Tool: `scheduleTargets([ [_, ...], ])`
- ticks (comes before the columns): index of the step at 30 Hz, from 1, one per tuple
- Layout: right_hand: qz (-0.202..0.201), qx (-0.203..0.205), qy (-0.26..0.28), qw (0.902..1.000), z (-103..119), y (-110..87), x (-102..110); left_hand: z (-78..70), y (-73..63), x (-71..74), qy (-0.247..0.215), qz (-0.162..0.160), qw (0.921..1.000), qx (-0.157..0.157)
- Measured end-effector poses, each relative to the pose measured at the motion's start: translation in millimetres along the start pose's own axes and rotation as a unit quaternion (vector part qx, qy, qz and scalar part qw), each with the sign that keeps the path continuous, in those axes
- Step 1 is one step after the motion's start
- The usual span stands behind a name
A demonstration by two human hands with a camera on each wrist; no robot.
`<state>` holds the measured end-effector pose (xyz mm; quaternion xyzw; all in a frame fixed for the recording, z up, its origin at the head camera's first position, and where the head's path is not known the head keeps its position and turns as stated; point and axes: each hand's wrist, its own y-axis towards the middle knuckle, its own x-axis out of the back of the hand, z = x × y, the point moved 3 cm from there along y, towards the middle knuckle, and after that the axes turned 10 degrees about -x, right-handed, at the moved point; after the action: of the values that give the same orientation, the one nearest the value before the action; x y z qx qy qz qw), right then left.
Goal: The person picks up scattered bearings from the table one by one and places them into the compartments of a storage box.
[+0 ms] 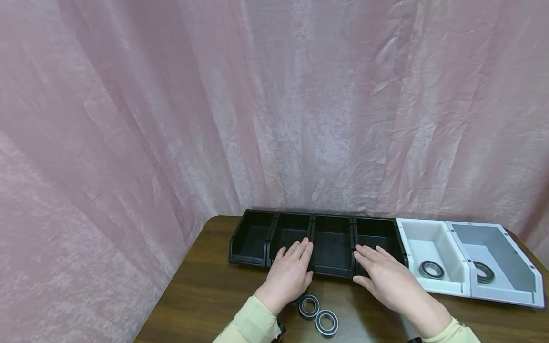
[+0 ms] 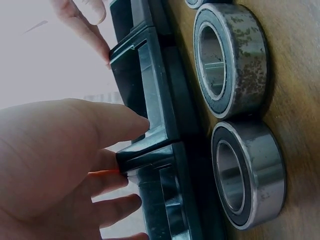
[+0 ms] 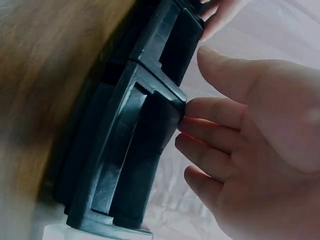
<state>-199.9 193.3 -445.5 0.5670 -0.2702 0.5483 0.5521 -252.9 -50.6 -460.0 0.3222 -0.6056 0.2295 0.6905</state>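
Observation:
Black open-front bins point(image 1: 332, 245) stand side by side in a row. The left hand point(image 1: 288, 275), fingers straight, lies over the front of the second black bin, fingertips at the wall beside the third. In the left wrist view its thumb point(image 2: 122, 121) is at a bin's rim. The right hand point(image 1: 384, 276) reaches over the fourth bin with extended fingers, fingertips at the wall between third and fourth. Neither hand holds anything. By the left wrist lie a ball bearing point(image 1: 309, 306) and another bearing point(image 1: 327, 323); a third is mostly hidden behind that hand.
Right of the black bins stand a white bin point(image 1: 462, 275) with a bearing point(image 1: 431, 270) inside and a grey-white bin point(image 1: 506, 296) with another bearing point(image 1: 484, 273). All are on a brown wooden table point(image 1: 193, 290), with a pink curtain point(image 1: 300, 119) hanging close behind.

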Motion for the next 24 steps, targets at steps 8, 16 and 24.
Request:
scheduleTargets([
  [8, -0.017, -0.002, 0.007, 0.9998, 2.4, -0.8, -2.4, 0.4, 0.6, 0.0, 0.005, 0.005, 1.0, 0.002],
  [16, -0.013, -0.011, 0.009, 0.9998, 5.2, 2.6, -6.7, 0.5, -0.8, 0.3, 0.012, 0.009, 0.9999, -0.001],
  [24, -0.016, -0.021, -0.003, 0.9996, 7.1, 4.3, -7.7, 2.7, -1.9, 1.0, 0.021, -0.002, 0.9997, -0.01],
])
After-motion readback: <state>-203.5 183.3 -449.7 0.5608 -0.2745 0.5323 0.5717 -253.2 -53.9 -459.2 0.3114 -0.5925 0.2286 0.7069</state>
